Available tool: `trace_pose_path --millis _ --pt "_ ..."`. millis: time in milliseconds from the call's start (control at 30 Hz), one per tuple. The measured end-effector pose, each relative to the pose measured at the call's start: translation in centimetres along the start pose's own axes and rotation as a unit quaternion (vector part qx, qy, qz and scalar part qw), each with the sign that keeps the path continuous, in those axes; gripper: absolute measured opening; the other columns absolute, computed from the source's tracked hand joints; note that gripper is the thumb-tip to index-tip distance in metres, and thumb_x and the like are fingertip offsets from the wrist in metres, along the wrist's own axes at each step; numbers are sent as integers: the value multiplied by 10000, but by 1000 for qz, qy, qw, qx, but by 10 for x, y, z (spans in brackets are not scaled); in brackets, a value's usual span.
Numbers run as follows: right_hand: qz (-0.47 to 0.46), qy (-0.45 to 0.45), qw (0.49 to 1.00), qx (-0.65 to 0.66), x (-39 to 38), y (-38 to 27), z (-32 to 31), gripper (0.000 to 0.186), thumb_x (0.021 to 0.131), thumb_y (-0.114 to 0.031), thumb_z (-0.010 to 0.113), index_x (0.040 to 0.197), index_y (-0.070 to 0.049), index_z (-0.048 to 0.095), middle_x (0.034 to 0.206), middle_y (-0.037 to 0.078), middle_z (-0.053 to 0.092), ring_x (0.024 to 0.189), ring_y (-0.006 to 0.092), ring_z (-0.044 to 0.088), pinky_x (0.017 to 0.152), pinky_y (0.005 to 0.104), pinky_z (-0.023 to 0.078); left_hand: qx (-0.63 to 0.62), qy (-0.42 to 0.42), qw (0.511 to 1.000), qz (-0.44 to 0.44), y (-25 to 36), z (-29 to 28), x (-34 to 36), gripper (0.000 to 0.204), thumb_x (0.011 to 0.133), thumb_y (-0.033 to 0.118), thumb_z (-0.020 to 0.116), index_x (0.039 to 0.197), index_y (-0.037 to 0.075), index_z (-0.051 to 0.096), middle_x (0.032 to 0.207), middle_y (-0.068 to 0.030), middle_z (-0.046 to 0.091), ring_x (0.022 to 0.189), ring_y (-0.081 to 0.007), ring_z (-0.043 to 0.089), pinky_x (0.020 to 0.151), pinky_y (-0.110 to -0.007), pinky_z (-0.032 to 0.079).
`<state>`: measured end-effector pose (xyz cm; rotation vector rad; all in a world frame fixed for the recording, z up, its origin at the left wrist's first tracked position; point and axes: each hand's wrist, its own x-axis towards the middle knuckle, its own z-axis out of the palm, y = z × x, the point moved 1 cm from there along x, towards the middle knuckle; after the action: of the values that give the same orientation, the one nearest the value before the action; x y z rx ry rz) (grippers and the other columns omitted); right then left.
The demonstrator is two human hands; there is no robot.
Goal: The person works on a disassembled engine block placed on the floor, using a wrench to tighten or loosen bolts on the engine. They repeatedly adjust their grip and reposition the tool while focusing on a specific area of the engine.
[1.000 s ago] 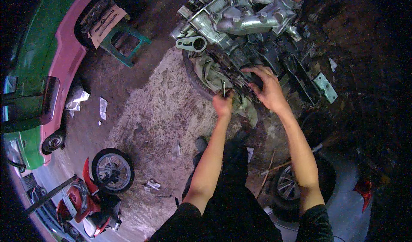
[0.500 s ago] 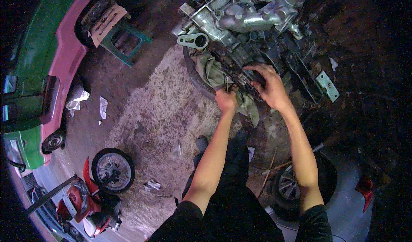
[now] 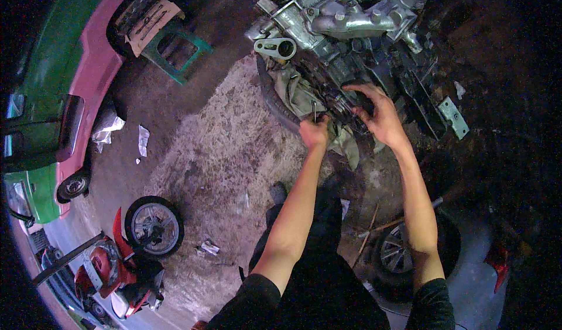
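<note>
My left hand point(image 3: 313, 132) is closed around a slender metal tool point(image 3: 315, 111), beside a crumpled grey-green rag point(image 3: 298, 90). My right hand point(image 3: 383, 119) curls its fingers and thumb around a dark engine part point(image 3: 345, 102); its fingertips are hard to make out. Above both hands sits a large silver engine assembly point(image 3: 357, 17) with manifold pipes, and a flat grey bracket with a ring point(image 3: 275, 48) lies at its left. A curved dark rim point(image 3: 278, 107) borders the rag on the left.
A pink-and-green vehicle point(image 3: 88, 96) fills the left, beside a green plastic stool point(image 3: 190, 66). A red motorbike point(image 3: 105, 271) stands lower left. A wheel point(image 3: 395, 251) and grey car body point(image 3: 471, 271) are lower right. A metal plate point(image 3: 452, 117) and scraps lie on the ground.
The engine appears a little further right and higher, as the view has shifted slightly. Both hands have shifted with it, still at the same parts; the left still holds the tool.
</note>
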<state>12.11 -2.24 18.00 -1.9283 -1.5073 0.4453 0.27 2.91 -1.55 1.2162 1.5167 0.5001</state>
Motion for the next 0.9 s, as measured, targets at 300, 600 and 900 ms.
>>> trace_pose_path --millis 300,600,900 --pt "1 -5 1000 3 -1 2 1 474 744 65 664 1197 -66 621 1158 143 626 1126 320 569 1006 383 405 -8 40 998 46 -11 7 2 345 685 271 812 910 21 737 805 -191 709 763 -349 702 701 -431 527" --pt "-31 -10 999 20 -1 6 0 409 750 46 658 1140 -77 645 1208 135 631 1186 324 563 1039 404 414 -156 68 984 47 -7 6 -7 290 711 181 789 941 13 732 796 -147 717 704 -211 651 706 -379 502" --pt "-18 -52 998 34 -4 6 -4 378 732 119 566 1064 -47 637 1294 111 582 1264 300 498 1067 392 352 -95 77 993 -2 -28 24 19 385 689 265 826 956 9 719 881 -192 719 828 -338 696 755 -431 513"
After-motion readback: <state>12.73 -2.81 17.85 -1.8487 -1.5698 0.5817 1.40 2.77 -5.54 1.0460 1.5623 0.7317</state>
